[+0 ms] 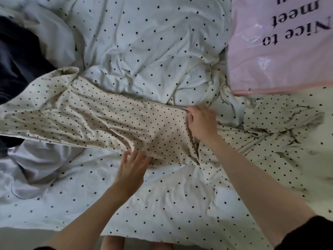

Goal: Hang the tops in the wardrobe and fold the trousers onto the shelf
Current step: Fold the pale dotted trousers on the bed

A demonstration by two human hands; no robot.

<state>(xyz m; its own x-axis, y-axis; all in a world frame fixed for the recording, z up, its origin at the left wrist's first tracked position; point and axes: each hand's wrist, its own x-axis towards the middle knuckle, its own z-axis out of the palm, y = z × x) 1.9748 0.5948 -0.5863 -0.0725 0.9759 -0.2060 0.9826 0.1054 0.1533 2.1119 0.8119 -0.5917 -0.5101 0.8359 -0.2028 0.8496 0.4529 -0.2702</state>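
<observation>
Cream trousers with small black dots [100, 120] lie stretched across the bed, one leg running left, the rest bunched at the right. My left hand [132, 167] touches the near edge of the leg with its fingers spread. My right hand [202, 123] rests on the far edge of the same leg near the waist, fingers curled onto the fabric; a pinch is not plain. A second cream dotted piece [281, 116] lies crumpled to the right.
The bed has a white duvet with black dots [153, 42]. A dark navy garment [19, 56] lies at the left, with a pale lilac one [37, 163] beneath it. A pink plastic bag with black lettering [281, 51] sits at the upper right.
</observation>
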